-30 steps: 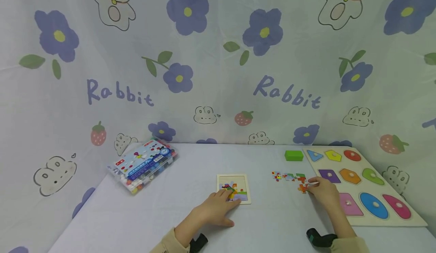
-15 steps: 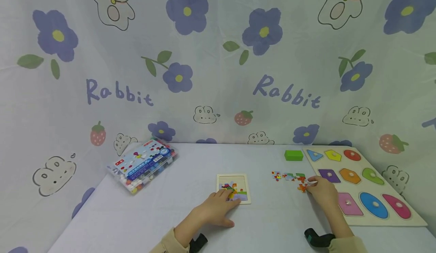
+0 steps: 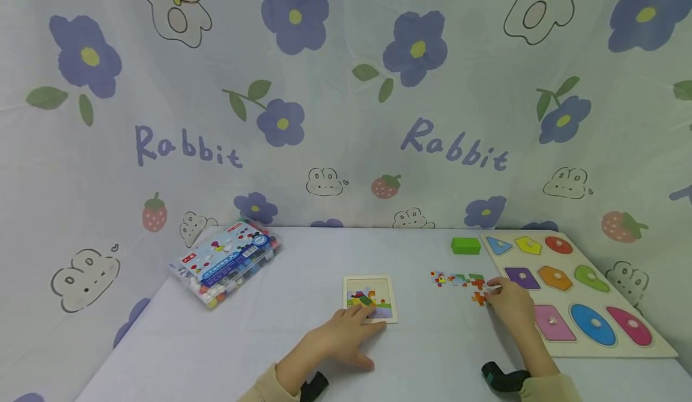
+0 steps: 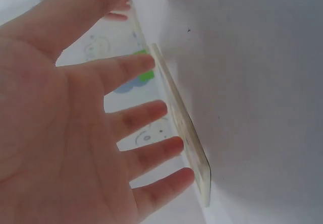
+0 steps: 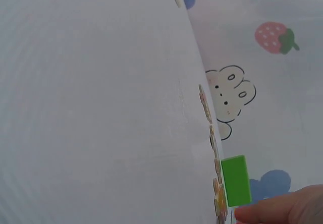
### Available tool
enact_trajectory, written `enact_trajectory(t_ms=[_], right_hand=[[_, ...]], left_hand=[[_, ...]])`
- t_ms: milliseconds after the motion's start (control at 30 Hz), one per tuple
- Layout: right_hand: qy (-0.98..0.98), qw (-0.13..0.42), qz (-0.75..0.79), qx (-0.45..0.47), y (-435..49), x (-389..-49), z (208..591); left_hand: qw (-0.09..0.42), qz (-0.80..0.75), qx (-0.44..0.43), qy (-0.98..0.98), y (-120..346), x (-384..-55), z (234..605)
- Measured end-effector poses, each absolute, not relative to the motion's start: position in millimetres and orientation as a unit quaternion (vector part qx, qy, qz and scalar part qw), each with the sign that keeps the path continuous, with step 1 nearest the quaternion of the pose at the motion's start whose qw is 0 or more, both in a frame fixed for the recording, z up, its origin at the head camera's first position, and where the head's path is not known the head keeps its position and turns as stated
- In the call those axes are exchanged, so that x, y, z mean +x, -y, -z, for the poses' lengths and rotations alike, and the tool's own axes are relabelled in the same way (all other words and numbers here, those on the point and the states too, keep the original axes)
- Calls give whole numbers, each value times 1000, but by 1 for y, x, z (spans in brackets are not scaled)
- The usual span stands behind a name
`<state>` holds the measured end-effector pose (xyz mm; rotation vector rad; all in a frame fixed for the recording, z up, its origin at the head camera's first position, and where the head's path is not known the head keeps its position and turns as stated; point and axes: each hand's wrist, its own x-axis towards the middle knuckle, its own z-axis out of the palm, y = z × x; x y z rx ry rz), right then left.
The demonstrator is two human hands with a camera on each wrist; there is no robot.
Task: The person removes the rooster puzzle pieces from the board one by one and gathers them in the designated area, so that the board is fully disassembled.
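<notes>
My left hand [image 3: 343, 337] lies with spread fingers at the front edge of a small framed picture puzzle [image 3: 394, 306], part of its picture showing. In the left wrist view the fingertips touch the thin tray [image 4: 194, 146]. To the right, my right hand [image 3: 512, 306] pinches a small pale-sided jigsaw piece [image 3: 493, 287] between thumb and fingers. Several loose colourful jigsaw pieces [image 3: 458, 280] lie flat beside it, one orange piece [image 3: 479, 298] closest to the fingers. The right wrist view shows only a fingertip [image 5: 270, 210] near the pieces' edges; the held piece is hidden there.
A green block [image 3: 466, 246] stands behind the loose pieces. A wooden shape board [image 3: 562, 350] with knobbed coloured shapes lies at the right, close to the right hand. A clear plastic case [image 3: 227, 261] of coloured items sits at the back left. A patterned curtain [image 3: 346, 101] hangs behind the table.
My left hand's fingers have drawn back slightly toward the near edge of the framed puzzle, uncovering more of its picture. The right hand stays almost in place with its pinch.
</notes>
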<state>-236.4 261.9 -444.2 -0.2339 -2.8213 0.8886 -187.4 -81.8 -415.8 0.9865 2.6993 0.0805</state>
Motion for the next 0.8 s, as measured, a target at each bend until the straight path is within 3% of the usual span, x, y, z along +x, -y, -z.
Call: enact_trajectory(t_ms=[267,800], right_hand=[[934,121,-335,-39,-246,-237,437],[903,89,-417,41,-194,-248,434]], left_hand=[[145,-27,331,-932,80,-185,413],[143,-5,349,-926,79,-183,412]])
